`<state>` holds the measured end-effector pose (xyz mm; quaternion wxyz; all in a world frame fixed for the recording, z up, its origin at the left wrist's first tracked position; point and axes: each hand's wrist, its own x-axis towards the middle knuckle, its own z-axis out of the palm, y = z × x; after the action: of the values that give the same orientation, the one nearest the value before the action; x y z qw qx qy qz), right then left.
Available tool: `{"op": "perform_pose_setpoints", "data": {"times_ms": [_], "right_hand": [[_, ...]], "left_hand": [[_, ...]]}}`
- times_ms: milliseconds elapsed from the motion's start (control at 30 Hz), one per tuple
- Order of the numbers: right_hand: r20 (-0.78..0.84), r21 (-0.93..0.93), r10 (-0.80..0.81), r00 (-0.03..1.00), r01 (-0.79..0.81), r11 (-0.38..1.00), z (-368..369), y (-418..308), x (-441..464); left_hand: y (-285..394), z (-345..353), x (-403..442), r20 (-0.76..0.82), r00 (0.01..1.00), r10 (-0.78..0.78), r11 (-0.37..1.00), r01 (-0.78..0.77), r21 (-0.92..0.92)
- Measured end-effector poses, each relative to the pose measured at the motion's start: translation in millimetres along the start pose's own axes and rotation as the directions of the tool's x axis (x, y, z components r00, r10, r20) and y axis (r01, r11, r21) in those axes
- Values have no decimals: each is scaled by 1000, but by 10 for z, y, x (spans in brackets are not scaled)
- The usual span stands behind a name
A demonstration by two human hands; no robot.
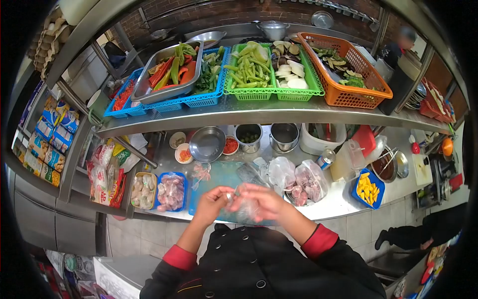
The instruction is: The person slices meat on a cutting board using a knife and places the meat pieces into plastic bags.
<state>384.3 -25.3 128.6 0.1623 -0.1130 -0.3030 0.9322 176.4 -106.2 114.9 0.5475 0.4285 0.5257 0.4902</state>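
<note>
While apparently opening or closing a clear plastic bag (245, 212) above the blue cutting board (219, 174), observed pinching film with left fingers (219, 191), cannot tell through blur the grip of right fingers (255, 193), and judged next to need even two-sided tension.

"Walls?"
"Brick wall (224, 15) at the far side, reddish-brown."
"Floor?"
"Tiled floor (343, 228), pale, joints visible between the tiles."
"Furniture?"
"Steel counter (342, 195), with a raised steel shelf (209, 119) above it on metal posts (137, 152); grey panelled unit (77, 226) standing at the left."
"Lighting?"
"Bright; strong white glare noted along the counter's near edge, right of centre."
</note>
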Motion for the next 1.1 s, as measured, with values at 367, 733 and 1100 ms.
{"op": "perform_pose_setpoints", "data": {"times_ms": [367, 733, 1100], "right_hand": [[-11, -451, -181, 983, 157, 879, 195, 234, 30], [-165, -951, -799, 579, 122, 285, 164, 573, 251], [-312, -582, -417, 854, 175, 794, -208, 518, 331]], "left_hand": [[-392, 6, -20, -242, 970, 16, 972, -71, -224], [-408, 245, -75, -274, 934, -229, 860, 62, -506], [-411, 72, -18, -113, 980, -162, 896, 99, -434]]}}
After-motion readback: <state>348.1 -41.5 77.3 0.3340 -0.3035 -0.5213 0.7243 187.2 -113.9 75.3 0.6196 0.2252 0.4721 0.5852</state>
